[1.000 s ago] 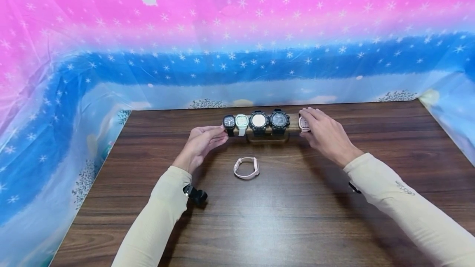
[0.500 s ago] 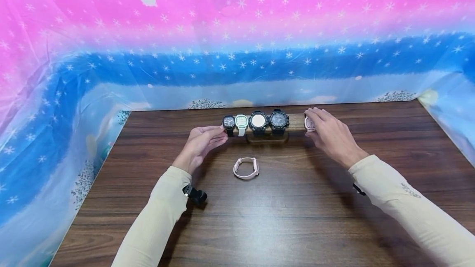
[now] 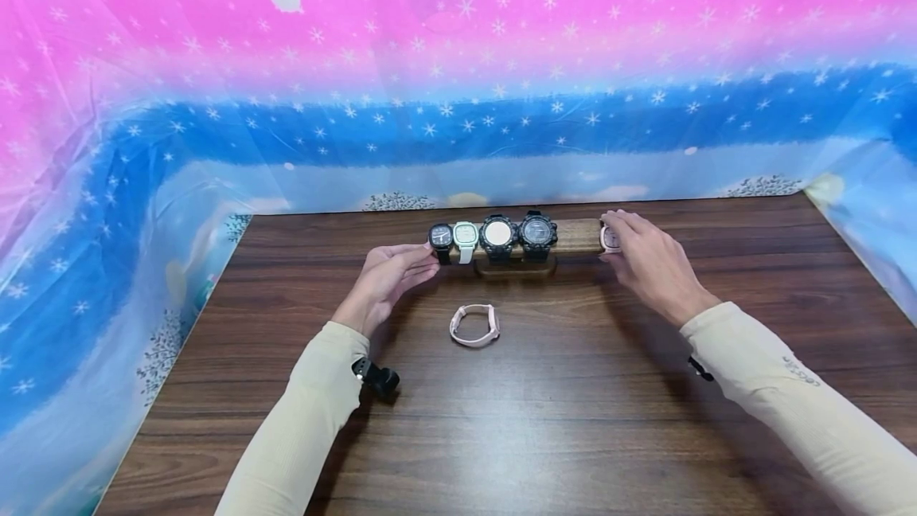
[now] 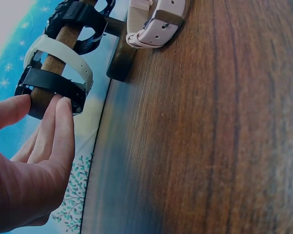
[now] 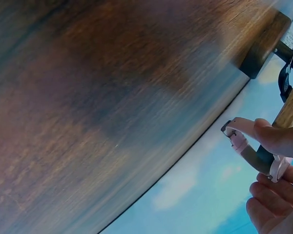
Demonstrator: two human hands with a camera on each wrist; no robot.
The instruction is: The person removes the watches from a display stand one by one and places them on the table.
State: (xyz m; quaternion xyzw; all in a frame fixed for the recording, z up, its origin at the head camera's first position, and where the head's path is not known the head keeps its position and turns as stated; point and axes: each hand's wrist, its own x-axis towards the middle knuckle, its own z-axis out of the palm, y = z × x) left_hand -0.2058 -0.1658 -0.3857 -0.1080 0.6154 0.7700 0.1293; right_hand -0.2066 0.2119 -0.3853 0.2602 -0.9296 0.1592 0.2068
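Observation:
A wooden watch stand (image 3: 579, 236) bears a black square watch (image 3: 442, 236), a pale mint watch (image 3: 466, 236) and two chunky black watches (image 3: 539, 231) on its bar. My left hand (image 3: 390, 281) pinches the bar's left end between thumb and fingers, against the black square watch's strap. At the right end, my right hand (image 3: 653, 265) holds a pink watch (image 3: 611, 238) by its case and strap. In the right wrist view the pink strap (image 5: 242, 126) forms a buckled loop at the bar's tip; fingers hide part of it.
Another pale pink watch (image 3: 475, 326) lies on its side on the brown wooden table (image 3: 573, 412), in front of the stand's base (image 3: 516, 267). A snow-patterned cloth (image 3: 458, 134) hangs behind the table's back edge and along its sides.
My right hand has slid the pink watch rightward along the bar to its end, away from the black watches. My left hand has stayed at the left end.

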